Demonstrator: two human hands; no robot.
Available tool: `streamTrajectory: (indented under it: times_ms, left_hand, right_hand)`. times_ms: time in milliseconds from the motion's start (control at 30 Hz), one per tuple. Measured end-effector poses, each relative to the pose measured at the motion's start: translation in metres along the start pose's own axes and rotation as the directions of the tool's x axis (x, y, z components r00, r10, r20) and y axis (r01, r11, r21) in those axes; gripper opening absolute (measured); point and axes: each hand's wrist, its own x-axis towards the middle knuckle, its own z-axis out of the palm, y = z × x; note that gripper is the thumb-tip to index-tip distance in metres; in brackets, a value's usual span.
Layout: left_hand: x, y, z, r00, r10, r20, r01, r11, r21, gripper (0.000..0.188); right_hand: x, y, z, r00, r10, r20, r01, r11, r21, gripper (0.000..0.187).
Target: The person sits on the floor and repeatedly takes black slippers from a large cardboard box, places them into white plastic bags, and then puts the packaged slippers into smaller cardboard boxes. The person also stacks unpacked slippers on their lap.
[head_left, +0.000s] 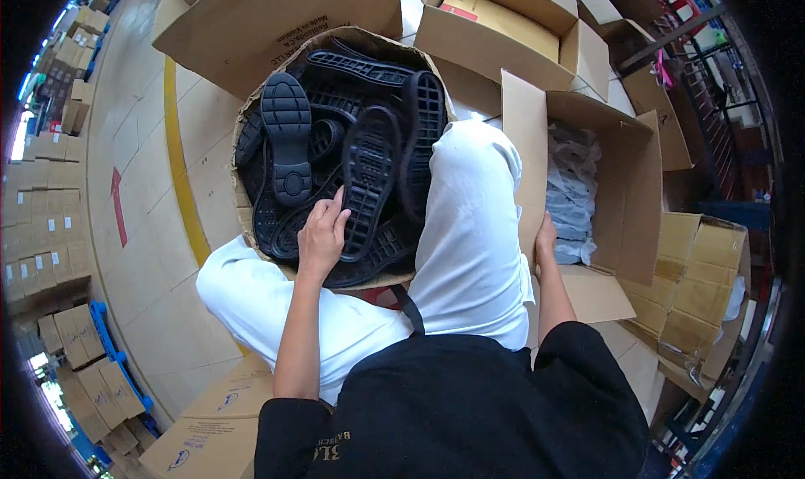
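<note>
Between my knees stands a cardboard box point(243, 204), rounded at its rim and filled with black rubber shoe soles. My left hand point(323, 234) has its fingers closed on the lower left edge of one shoe sole point(370, 177), whose gridded hollow side faces up. Beside it lies a sole point(286, 135) with its tread upward, and another gridded sole point(423, 131) leans at the right wall. On my right, my right hand point(546, 234) grips the near left edge of an open carton point(621, 165); some fingers are hidden. Inside that carton are items in translucent plastic wrap point(572, 190).
More open cartons point(503, 35) stand ahead, and a taped carton point(692, 282) is at the far right beside dark metal racking point(713, 85). A closed carton point(214, 429) sits behind my left side. Left, a yellow floor line point(174, 127) runs past stacked boxes point(46, 219).
</note>
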Motion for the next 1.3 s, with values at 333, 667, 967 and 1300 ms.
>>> streamTrajectory:
  times_ms: [333,667,967,1300]
  left_hand:
    - [0.051,-0.005,-0.008,0.93,-0.037,-0.366,-0.01,0.992,-0.125,0.028]
    - [0.132,0.059,0.006,0.78,-0.355,-0.515,-0.057,0.78,-0.623,0.039]
    - [0.153,0.054,0.043,0.967,-0.172,-0.19,0.116,0.954,-0.276,0.064]
    - [0.138,0.032,0.009,0.975,0.218,0.032,-0.221,0.965,0.143,0.049]
  right_hand:
    - [-0.023,-0.015,0.0,0.997,0.035,0.067,-0.044,0.99,0.138,0.06]
    - [-0.02,-0.016,0.0,0.995,0.087,0.049,-0.092,0.988,0.123,0.062]
    - [-0.026,-0.018,0.0,0.995,0.082,0.053,-0.088,0.988,0.126,0.063]
    - [-0.034,-0.029,0.002,0.989,0.1,0.105,-0.114,0.983,0.141,0.062]
